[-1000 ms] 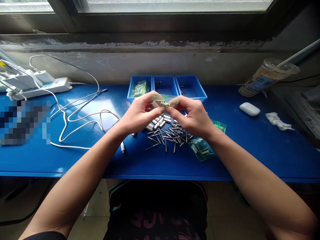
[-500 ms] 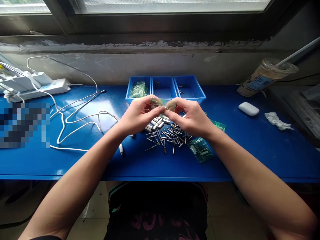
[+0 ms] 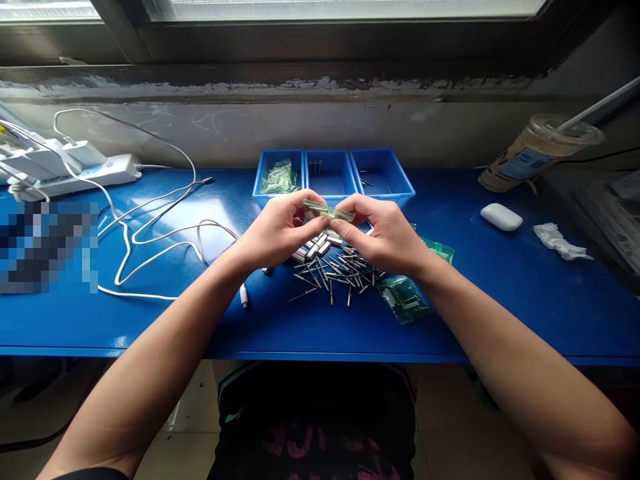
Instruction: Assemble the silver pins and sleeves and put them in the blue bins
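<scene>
My left hand (image 3: 277, 230) and my right hand (image 3: 385, 233) meet above the blue table (image 3: 500, 293), both pinching one small green transparent bag (image 3: 327, 211) that is stretched flat between the fingertips. Below the hands lies a pile of small metal pins (image 3: 340, 273) and short metal sleeves (image 3: 313, 250). More green bags (image 3: 403, 297) lie on the table by my right wrist.
Three blue bins stand behind the hands: the left bin (image 3: 279, 177) holds green bags, the middle bin (image 3: 327, 175) a few sleeves, the right bin (image 3: 383, 175) a few pins. White cables (image 3: 150, 233) and a power strip (image 3: 75, 170) lie left. A white case (image 3: 501, 217), crumpled paper (image 3: 557, 241) and a lidded cup (image 3: 537, 152) are right.
The bag, crumpled between my fingertips before, is now pulled out flat between both hands. The hands stay in the same place.
</scene>
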The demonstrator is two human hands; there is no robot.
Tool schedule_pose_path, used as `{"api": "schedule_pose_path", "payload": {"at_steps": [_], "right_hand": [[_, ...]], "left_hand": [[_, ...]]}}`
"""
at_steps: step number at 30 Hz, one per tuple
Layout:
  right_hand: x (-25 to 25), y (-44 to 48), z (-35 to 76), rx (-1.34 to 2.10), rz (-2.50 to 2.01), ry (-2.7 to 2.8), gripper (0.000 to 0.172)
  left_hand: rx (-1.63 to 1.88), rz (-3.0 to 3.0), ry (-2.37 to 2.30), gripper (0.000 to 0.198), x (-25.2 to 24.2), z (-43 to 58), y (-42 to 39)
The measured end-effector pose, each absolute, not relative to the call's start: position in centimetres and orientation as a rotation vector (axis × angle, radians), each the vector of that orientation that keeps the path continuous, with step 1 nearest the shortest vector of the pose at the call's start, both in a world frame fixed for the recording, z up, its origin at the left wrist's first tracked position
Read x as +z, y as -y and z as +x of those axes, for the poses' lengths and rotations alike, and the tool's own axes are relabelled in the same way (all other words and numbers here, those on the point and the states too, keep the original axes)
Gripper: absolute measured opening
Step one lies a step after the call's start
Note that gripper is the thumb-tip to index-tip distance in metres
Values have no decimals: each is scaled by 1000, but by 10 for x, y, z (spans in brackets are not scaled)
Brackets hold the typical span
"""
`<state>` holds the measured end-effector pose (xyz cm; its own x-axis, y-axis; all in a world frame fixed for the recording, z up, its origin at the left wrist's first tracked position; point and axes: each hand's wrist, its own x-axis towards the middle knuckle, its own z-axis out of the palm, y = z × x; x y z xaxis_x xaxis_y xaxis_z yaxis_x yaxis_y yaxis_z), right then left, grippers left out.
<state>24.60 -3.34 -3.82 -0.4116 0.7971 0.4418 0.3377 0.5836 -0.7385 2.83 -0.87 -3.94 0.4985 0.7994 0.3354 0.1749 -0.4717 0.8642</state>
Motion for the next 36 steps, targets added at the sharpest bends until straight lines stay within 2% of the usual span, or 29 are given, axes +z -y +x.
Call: {"api": "schedule_pose_path", "payload": {"at_steps": [5, 13, 23, 36], "right_hand": [[-37, 34, 246, 732, -877, 1993, 23], [-37, 34, 246, 690, -854, 2011, 21], [-39, 32, 245, 645, -891, 2031, 18], [-42, 30, 246, 582, -873, 2028, 29]], "left_hand": [[999, 1968, -807, 18, -36, 30, 11], [1042, 1974, -781, 34, -35, 31, 12], [1074, 2016, -772, 42, -34, 28, 12], [1107, 2002, -779, 44, -36, 29, 11]]}}
